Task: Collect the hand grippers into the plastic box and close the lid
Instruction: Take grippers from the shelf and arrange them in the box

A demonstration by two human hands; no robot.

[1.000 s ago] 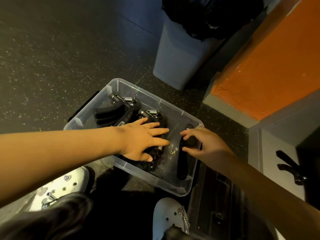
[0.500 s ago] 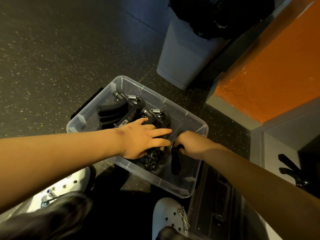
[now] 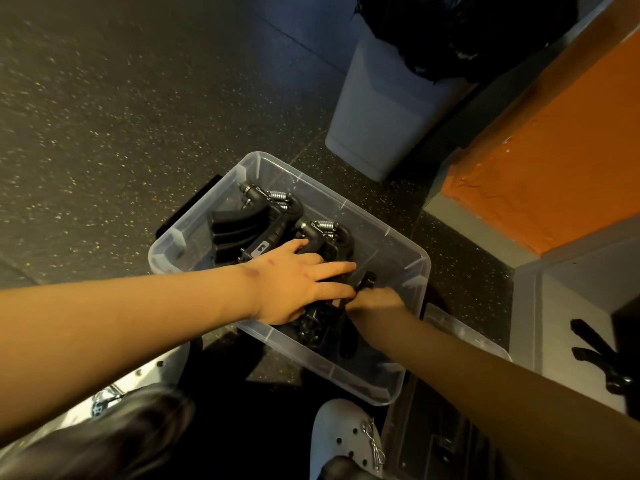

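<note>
A clear plastic box (image 3: 408, 268) stands open on the dark floor. Black hand grippers with steel springs lie inside it, one at the far left (image 3: 256, 216) and another (image 3: 325, 233) beside it. My left hand (image 3: 298, 282) lies flat on the grippers in the box, fingers straight and spread. My right hand (image 3: 375, 301) is inside the box at its right side, fingers curled round a black hand gripper (image 3: 348, 337) whose handle points toward me. The clear lid (image 3: 464, 336) lies on the floor to the right of the box, partly under my right arm.
A grey waste bin (image 3: 381, 109) with a black bag stands beyond the box. An orange padded block (image 3: 554, 161) lies at the right. Another black hand gripper (image 3: 599, 355) rests on the grey ledge at the far right. White clogs (image 3: 346, 441) are at the bottom.
My right hand has gone deeper into the box with the black gripper and drawn it closer to my left hand. My left hand has stayed pressed on the grippers.
</note>
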